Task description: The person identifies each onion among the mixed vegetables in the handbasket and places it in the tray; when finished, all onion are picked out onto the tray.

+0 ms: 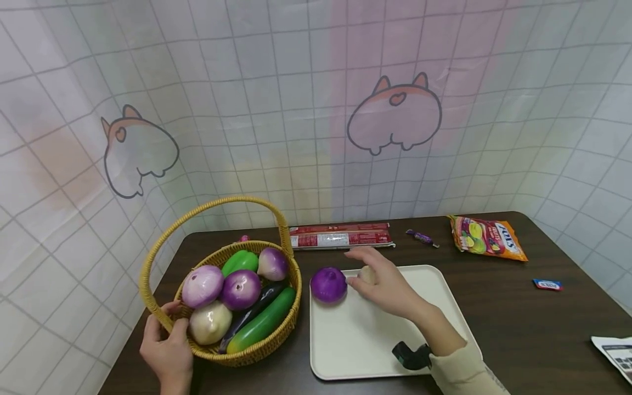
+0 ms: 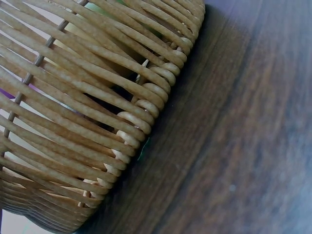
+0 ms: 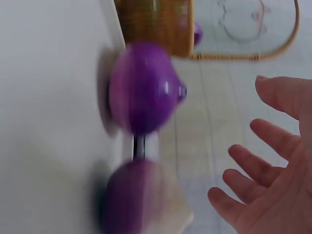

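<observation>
My left hand [image 1: 168, 345] grips the rim of a yellow wicker basket [image 1: 261, 351] at the foot of its handle. The basket holds a green pepper [image 1: 240, 263], an eggplant [image 1: 257, 306], a cucumber [image 1: 266, 323], a white onion [image 1: 210, 323] and several purple, round vegetables. My right hand [image 1: 382, 282] hovers over the white tray [image 1: 365, 351], its fingers spread and loosely bent, holding nothing. Beside its fingertips on the tray sits a purple onion [image 3: 144, 90]. A round purple vegetable with a whitish top [image 3: 141, 200] is also there, partly hidden by the hand in the head view.
Behind the tray lies a long red packet [image 1: 340, 236], with a purple-wrapped candy [image 1: 422, 238] to its right. A bright snack bag [image 1: 489, 238] and a small blue packet [image 1: 547, 284] are on the right. Printed paper [image 1: 617, 354] lies at the right edge.
</observation>
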The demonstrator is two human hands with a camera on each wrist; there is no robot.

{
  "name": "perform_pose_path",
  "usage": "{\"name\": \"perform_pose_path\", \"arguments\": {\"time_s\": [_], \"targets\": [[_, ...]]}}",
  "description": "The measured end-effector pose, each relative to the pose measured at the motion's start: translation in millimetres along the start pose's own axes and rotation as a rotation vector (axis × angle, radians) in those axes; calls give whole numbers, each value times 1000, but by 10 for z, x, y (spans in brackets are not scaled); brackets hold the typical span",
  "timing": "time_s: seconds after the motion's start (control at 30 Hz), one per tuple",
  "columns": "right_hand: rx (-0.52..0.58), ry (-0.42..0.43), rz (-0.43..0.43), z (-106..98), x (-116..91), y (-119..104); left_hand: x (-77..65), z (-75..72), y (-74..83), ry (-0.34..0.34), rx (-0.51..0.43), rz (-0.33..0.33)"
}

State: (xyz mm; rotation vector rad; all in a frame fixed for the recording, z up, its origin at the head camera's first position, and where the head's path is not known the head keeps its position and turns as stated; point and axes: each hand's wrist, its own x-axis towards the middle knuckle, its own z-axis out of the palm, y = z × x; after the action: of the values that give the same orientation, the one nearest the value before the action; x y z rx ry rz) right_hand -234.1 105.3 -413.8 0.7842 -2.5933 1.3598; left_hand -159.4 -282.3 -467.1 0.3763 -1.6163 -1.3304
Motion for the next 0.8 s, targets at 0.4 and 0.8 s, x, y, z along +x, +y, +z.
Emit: {"name": "perform_pose_path", "arguments": {"time_s": [0.4, 0.8], "targets": [[119, -77, -111, 421, -4, -335, 1, 0, -11, -9, -13, -3], [154, -131, -179, 809, 37, -550, 12, -11, -27, -12, -25, 13]]}}
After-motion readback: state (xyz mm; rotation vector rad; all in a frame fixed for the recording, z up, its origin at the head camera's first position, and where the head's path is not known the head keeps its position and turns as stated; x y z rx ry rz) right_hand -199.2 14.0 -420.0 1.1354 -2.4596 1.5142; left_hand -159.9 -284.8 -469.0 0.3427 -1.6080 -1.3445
